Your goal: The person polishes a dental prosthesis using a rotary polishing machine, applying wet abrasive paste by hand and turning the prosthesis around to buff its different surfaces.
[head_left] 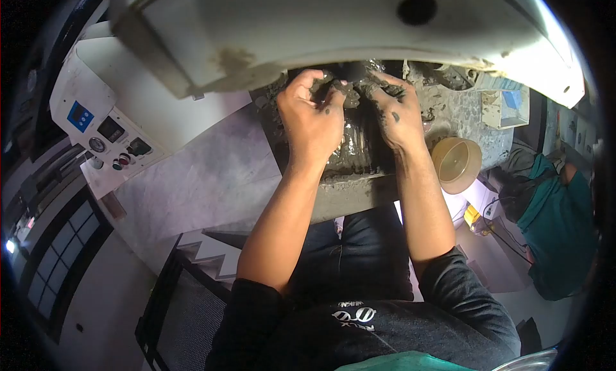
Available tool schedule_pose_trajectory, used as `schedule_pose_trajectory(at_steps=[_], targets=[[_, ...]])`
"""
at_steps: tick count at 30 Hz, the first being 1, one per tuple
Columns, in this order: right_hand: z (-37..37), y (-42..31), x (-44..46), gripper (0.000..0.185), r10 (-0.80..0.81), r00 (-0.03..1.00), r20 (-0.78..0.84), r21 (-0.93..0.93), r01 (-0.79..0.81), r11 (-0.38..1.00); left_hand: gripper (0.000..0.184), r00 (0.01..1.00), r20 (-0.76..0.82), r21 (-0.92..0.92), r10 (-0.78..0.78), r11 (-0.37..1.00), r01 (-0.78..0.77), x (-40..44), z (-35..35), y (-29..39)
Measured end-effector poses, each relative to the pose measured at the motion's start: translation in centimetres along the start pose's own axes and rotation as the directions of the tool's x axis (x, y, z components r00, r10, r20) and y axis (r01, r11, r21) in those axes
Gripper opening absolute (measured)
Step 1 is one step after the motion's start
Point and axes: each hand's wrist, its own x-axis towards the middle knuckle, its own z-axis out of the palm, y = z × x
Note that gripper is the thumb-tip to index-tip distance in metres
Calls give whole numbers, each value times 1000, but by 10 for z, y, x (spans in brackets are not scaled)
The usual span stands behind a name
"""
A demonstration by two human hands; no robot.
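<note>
My left hand [311, 118] is under the front of a large white machine housing [289, 31], its fingers curled and thumb pressed inward. Dark grey wet mud coats its fingertips, and a muddy lump [350, 96] shows at the thumb. Close by on the right, my right hand [398, 114] has its fingers bent in toward the same spot, smeared with grey mud. What its fingertips grip is hidden by mud and shadow. Below both hands lies a wet, shiny dark tray-like surface [353, 146].
A yellowish round bowl [457, 166] stands right of my right forearm. Beyond it is a small clear box [505, 109] on a mud-stained worktop [465, 118]. At left stands a white unit with dials and buttons [112, 134]. A person in green cloth [557, 230] is at right.
</note>
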Motion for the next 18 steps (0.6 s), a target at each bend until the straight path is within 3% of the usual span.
schedule_pose_trajectory(at_steps=[3, 4, 5, 7, 10, 15, 16, 18], targets=[[3, -3, -4, 30, -91, 996, 13, -65, 92, 994, 16, 1000, 19, -36, -5, 999, 6, -3, -5, -1], [1, -17, -11, 29, -161, 984, 77, -164, 172, 971, 16, 1000, 18, -85, 21, 996, -19, -7, -7, 1], [1, -20, -11, 29, -161, 984, 76, -164, 172, 971, 15, 999, 17, -134, 48, 990, -45, -9, -7, 2], [3, -22, -12, 30, 19, 995, 99, -81, -11, 997, 14, 995, 28, -172, 98, 981, -92, -7, -6, 0], [9, -9, -3, 29, -61, 998, 20, -42, 62, 997, 13, 999, 12, -103, 49, 994, -47, -1, -6, 0], [3, -6, 0, 27, -14, 997, 81, -22, 16, 1000, 17, 993, 73, 12, 89, 996, -90, -6, -9, -1], [3, -7, -1, 27, -13, 998, 63, -39, 15, 999, 15, 993, 2, -87, 114, 990, -114, -4, -1, -4], [2, -8, -5, 28, -65, 998, 8, -39, 65, 997, 14, 997, -17, -40, 78, 996, -79, -1, 2, 0]])
